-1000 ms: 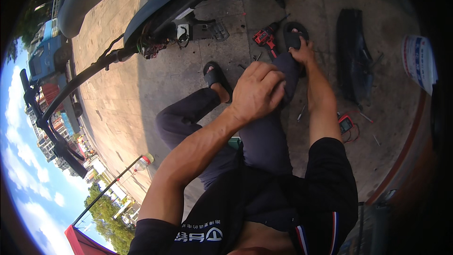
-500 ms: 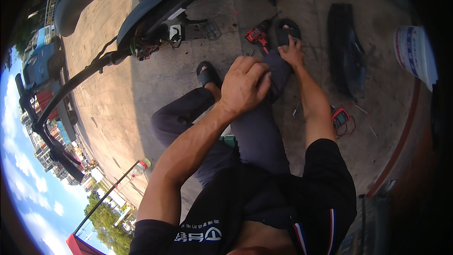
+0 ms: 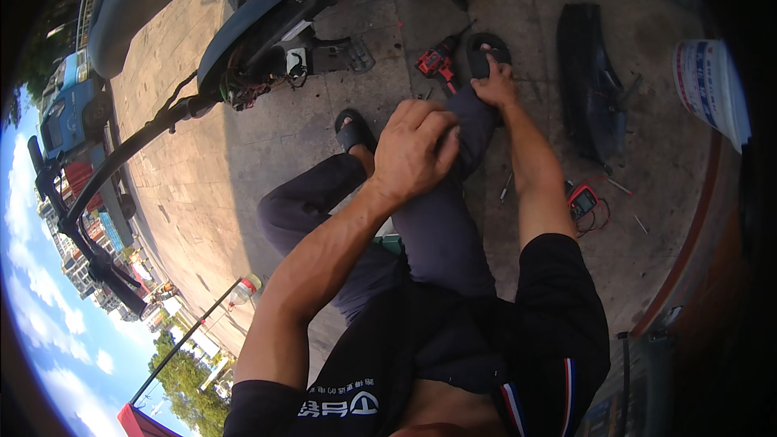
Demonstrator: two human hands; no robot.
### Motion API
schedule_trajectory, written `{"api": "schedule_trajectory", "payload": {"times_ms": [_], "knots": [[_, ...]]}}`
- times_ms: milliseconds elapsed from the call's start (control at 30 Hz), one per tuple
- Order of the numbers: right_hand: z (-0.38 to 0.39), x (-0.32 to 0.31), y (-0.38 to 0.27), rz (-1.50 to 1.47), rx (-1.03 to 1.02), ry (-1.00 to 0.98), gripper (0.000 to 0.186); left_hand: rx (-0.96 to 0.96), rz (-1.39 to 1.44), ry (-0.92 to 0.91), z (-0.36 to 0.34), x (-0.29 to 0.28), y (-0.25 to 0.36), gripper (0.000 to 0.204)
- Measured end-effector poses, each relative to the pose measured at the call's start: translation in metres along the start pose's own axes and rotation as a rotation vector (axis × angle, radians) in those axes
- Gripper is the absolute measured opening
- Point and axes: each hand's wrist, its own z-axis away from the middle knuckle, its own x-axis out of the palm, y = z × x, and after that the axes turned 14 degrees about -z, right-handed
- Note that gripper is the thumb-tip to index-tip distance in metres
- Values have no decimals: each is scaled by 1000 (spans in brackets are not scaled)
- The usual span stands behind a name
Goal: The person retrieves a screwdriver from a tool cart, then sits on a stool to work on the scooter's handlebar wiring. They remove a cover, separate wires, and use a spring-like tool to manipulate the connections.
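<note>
The left hand (image 3: 417, 150), near the centre of the frame, is loosely curled over the person's right leg; its palm is hidden, so I cannot tell whether it grasps anything. Above and to its right, the right hand (image 3: 494, 89) reaches to the right foot, fingers at a black sandal (image 3: 502, 54); whether they grip it I cannot tell.

From where I stand, this looks like a lull in work on a two-wheeler (image 3: 231, 44), which stretches across the upper left with loose wires (image 3: 239, 95) exposed: neither hand is on it. Taking up the red drill (image 3: 437, 62), lying just left of that sandal at upper centre, would call for freeing the right hand and reaching a little leftward.

The setting is outdoors. Far left are sky, buildings and a blue truck (image 3: 65, 117); at lower left, a tree (image 3: 190, 380) and the corner of a red canopy (image 3: 142, 422). The paved ground (image 3: 275, 142) is sunlit at left and shaded from the middle rightward. Right of the drill lies a long, dark curved panel (image 3: 584, 85); below it, a red meter (image 3: 582, 201) with its leads. A white bucket (image 3: 708, 89) is at the far right.
</note>
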Motion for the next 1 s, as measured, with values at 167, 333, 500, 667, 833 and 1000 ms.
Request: {"api": "schedule_trajectory", "payload": {"times_ms": [167,333,500,667,833,1000], "knots": [[9,5,-10,112,-12,-50,93,0,-9,9,2,0,0,19],[7,13,-5,134,-63,-46,95,6,-14,16,4,0,0,18],[6,20,1,180,-119,9,94,2,-12,18,5,1,-1,18],[4,14,-6,215,-128,-34,97,-11,-10,9,5,0,-2,19],[5,6,-15,218,-53,-114,96,-8,-2,15,4,0,-3,19],[7,9,-8,230,-36,-105,87,-12,17,36,6,2,-5,18]]}}
